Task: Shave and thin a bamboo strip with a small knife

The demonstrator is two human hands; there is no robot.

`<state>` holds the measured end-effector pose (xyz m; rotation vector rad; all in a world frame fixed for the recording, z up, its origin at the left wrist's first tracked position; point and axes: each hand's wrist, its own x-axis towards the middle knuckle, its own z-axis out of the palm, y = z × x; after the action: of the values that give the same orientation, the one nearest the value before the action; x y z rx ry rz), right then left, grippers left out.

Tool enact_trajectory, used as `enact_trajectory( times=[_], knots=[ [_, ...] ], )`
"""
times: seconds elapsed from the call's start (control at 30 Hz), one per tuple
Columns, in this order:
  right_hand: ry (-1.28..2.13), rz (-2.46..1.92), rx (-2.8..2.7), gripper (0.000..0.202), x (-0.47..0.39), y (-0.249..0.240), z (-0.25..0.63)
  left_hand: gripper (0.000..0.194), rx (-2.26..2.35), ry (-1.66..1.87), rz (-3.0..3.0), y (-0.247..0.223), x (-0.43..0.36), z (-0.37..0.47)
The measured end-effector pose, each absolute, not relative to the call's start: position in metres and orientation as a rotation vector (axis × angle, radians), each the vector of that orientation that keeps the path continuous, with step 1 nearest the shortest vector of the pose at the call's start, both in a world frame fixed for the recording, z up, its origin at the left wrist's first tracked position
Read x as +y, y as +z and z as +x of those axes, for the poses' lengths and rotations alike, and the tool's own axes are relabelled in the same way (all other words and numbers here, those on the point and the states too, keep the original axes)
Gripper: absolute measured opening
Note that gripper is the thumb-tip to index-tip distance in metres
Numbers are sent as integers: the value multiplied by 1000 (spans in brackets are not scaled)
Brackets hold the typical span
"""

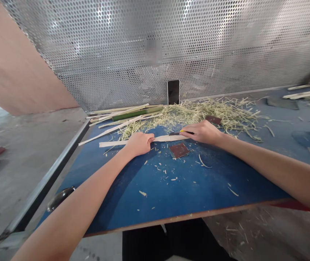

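Observation:
My left hand (140, 144) is closed around a pale bamboo strip (114, 144) that lies crosswise over the blue table. The strip comes out on both sides of the fist. In my right hand (204, 132) is a utility knife (182, 132) with a bit of yellow on it, its dark blade resting along the strip's right part. The strip's right end reaches under the fingers of this hand. Just below, a square of brown sandpaper (179, 150) lies among small pale shavings. A second piece of sandpaper (213, 119) sits beyond my right hand.
A heap of thin bamboo shavings (198, 112) spreads along the back, with bamboo strips (111, 127) and a green bamboo piece (135, 113) to its left. A phone (173, 92) leans on the perforated metal panel (133, 54). A shiny dark object (61, 198) lies at the left edge.

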<state>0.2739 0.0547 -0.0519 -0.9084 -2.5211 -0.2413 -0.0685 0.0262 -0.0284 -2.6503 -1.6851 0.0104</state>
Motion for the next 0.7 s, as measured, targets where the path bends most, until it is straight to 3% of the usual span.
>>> enact_trajectory(
  times=[0.4, 0.7],
  knots=[
    [-51, -831, -2542, 45, 57, -44, 276, 36, -1650, 10, -2667, -29, 26, -71],
    [-226, -856, -2561, 42, 58, -47, 285, 35, -1666, 37, -2658, -28, 26, -69]
  ],
)
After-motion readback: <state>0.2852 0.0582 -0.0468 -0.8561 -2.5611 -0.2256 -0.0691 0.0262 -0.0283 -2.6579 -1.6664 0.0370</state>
